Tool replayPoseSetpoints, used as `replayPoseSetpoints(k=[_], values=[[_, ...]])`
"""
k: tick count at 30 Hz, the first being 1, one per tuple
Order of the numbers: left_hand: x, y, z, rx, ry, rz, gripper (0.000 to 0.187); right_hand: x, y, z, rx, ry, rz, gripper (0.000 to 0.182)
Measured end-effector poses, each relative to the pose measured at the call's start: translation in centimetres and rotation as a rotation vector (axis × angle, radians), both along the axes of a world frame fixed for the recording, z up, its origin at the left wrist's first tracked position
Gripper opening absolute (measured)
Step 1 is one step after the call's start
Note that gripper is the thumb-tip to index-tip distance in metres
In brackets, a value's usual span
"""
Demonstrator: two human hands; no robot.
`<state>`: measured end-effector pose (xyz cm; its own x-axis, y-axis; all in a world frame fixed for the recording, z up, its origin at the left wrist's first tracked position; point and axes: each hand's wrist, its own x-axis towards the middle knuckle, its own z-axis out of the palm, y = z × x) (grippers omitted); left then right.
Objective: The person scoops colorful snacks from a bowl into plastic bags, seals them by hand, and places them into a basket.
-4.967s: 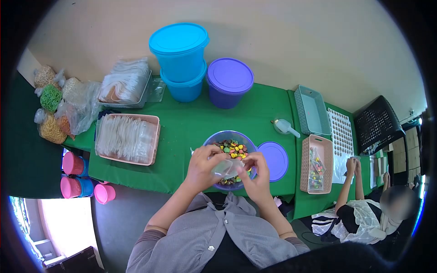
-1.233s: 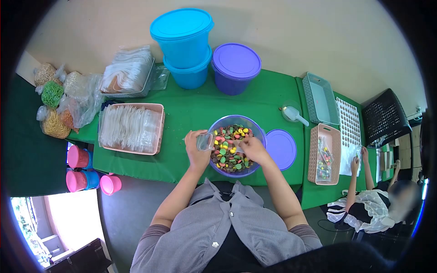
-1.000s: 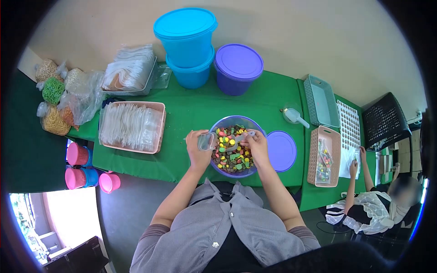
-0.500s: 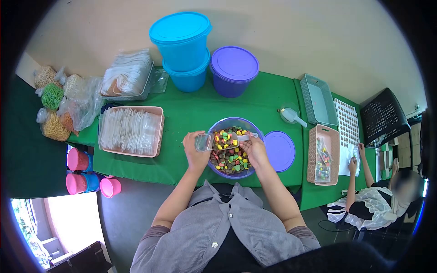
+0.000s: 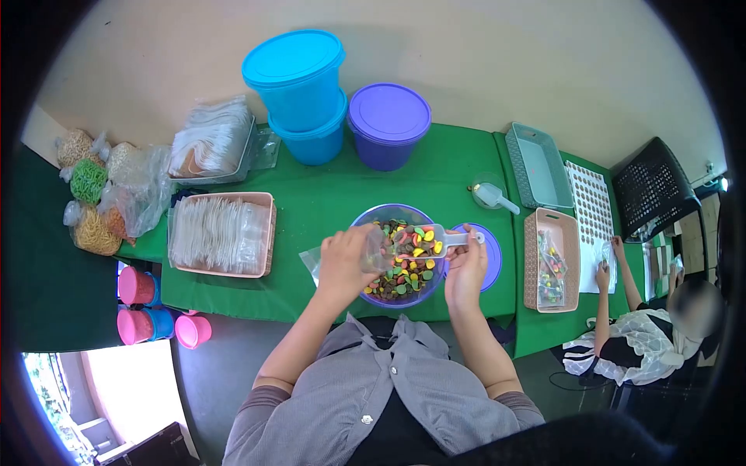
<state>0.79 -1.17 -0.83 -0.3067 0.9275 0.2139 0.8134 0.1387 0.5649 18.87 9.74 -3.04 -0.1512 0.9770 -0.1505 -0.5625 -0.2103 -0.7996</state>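
In the head view my left hand grips a clear plastic bag, its mouth toward the right. My right hand is closed around the handle of a clear scoop loaded with colourful round candies. The scoop's front edge is at the bag's mouth; whether candies have entered the bag is hard to make out. Both hands are over a purple-rimmed tub holding brown, green, yellow and red candies. Partly behind my right hand lies a purple lid.
A pink basket of bags stands left; blue tubs and a purple tub stand behind. Another scoop rests in a bowl to the right. Beyond a pink basket, a co-worker handles small items.
My right hand has drawn the scoop slightly right and turned it toward the bag. My left hand has moved right over the tub, bringing the bag's mouth to the scoop.
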Motion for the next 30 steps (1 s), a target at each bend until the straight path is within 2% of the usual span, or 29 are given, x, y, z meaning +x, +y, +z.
replayPoseSetpoints(k=[5, 7, 10, 15, 21, 25, 26, 27, 28, 30], values=[[1.8, 1.3, 0.2, 0.033, -0.015, -0.086, 0.073, 0.2, -0.1, 1.3, 0.132, -0.142, 0.031, 0.022], [2.9, 1.7, 0.0, 0.024, 0.007, -0.143, 0.072, 0.1, -0.5, 1.7, 0.351, -0.397, 0.116, 0.019], [4.3, 1.7, -1.4, 0.071, -0.056, -0.148, 0.070, -0.1, -1.0, 2.3, 0.490, -0.529, 0.150, 0.018], [4.1, 1.8, -1.1, 0.150, -0.148, -0.062, 0.072, -0.5, -0.7, 3.5, 0.484, -0.489, 0.189, 0.018], [3.3, 2.0, 0.2, 0.202, -0.128, -0.043, 0.072, -0.4, -0.3, 5.1, 0.552, -0.378, 0.101, 0.019], [2.8, 1.8, 0.4, 0.232, -0.096, -0.047, 0.076, 0.0, 0.3, 5.1, 0.647, -0.328, -0.134, 0.020], [2.8, 1.6, -0.4, 0.358, -0.317, 0.032, 0.076, 0.0, 0.4, 5.2, 0.664, -0.295, -0.231, 0.021], [2.7, 1.6, -0.3, 0.483, -0.538, 0.110, 0.076, 0.1, 0.7, 4.7, 0.654, -0.320, -0.221, 0.022], [2.4, 1.5, -0.2, 0.483, -0.537, 0.111, 0.076, 0.1, 0.9, 4.2, 0.653, -0.319, -0.221, 0.022], [1.1, 1.3, 0.4, 0.617, -0.671, 0.064, 0.075, 0.1, 0.9, 3.2, 0.428, -0.397, -0.040, 0.019]])
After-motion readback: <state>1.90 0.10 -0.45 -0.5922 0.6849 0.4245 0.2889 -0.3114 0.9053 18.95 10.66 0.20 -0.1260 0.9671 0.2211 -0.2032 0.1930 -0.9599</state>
